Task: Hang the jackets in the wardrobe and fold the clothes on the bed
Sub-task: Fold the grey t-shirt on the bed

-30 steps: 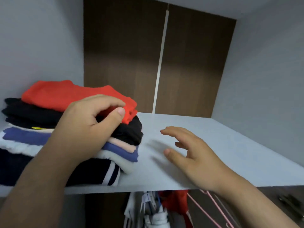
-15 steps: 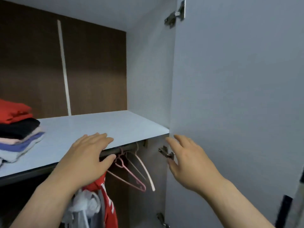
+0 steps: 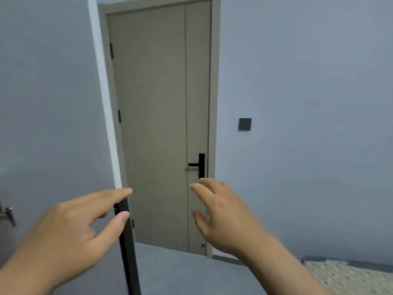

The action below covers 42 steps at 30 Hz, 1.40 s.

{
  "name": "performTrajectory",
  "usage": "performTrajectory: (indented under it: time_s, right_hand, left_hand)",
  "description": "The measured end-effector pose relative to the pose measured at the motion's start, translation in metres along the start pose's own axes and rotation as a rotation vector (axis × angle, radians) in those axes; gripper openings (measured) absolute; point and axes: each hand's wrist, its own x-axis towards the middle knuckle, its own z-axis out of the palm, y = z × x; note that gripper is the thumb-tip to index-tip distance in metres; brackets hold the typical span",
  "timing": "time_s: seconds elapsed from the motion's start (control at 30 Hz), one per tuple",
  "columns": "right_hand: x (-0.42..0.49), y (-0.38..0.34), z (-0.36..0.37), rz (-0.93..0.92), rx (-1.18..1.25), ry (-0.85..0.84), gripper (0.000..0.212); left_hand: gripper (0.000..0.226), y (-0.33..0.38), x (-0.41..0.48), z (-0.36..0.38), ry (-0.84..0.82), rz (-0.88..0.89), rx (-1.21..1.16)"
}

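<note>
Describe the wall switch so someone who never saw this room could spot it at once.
Start at the beige room door. On the grey wall just right of its frame, higher than the black door handle, sits the wall switch. It is a small, flat, dark square, unlike the long handle, and the only fitting on that wall.

On the left I see the wardrobe door [image 3: 49, 103], pale grey-blue with a white edge [image 3: 102, 81] and a black handle strip [image 3: 127, 252]. The far room door [image 3: 153, 124] is taupe with a black lever handle [image 3: 200, 165]. The wall [image 3: 308, 103] is light blue-grey, its switch [image 3: 244, 124] dark grey. Near right, the bed cover [image 3: 348, 275] is cream and finely speckled.
</note>
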Motion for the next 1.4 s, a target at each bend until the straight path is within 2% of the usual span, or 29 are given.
performTrajectory:
  time_s: [0.13, 0.37, 0.47, 0.57, 0.73, 0.87, 0.97, 1.13, 1.27, 1.4]
  right_hand:
    - [-0.052, 0.069, -0.026, 0.237, -0.079, 0.013, 0.051]
    - [-0.135, 0.155, -0.050, 0.596, -0.183, 0.016, 0.053]
    - [-0.169, 0.183, -0.039, 0.762, -0.196, -0.003, 0.053]
    - [-0.207, 0.206, -0.018, 0.940, -0.196, -0.104, 0.047]
    - [-0.258, 0.234, 0.000, 1.197, -0.164, -0.144, 0.053]
    - [-0.304, 0.233, 0.005, 1.366, -0.175, -0.143, 0.048]
    - [-0.341, 0.230, -0.003, 1.491, -0.196, -0.135, 0.043]
    - [-0.407, 0.229, -0.019, 1.658, -0.173, -0.089, 0.047]
    - [-0.463, 0.242, -0.034, 1.727, -0.164, -0.055, 0.047]
    - [-0.519, 0.264, -0.046, 1.739, -0.129, -0.055, 0.042]
  left_hand:
    - [0.038, 0.059, 0.042, 0.064, -0.096, 0.206, -0.151]
    - [0.030, 0.130, 0.101, 0.187, -0.321, 0.374, -0.356]
    - [0.038, 0.145, 0.122, 0.247, -0.408, 0.418, -0.395]
    - [0.049, 0.142, 0.142, 0.323, -0.517, 0.404, -0.429]
    - [0.052, 0.159, 0.153, 0.435, -0.649, 0.410, -0.589]
    - [0.021, 0.234, 0.123, 0.467, -0.825, 0.508, -0.617]
    - [0.030, 0.292, 0.100, 0.486, -0.962, 0.637, -0.598]
    - [0.027, 0.372, 0.066, 0.515, -1.118, 0.790, -0.556]
    - [0.031, 0.432, 0.035, 0.535, -1.191, 0.892, -0.547]
    - [0.033, 0.492, 0.001, 0.547, -1.253, 0.921, -0.488]
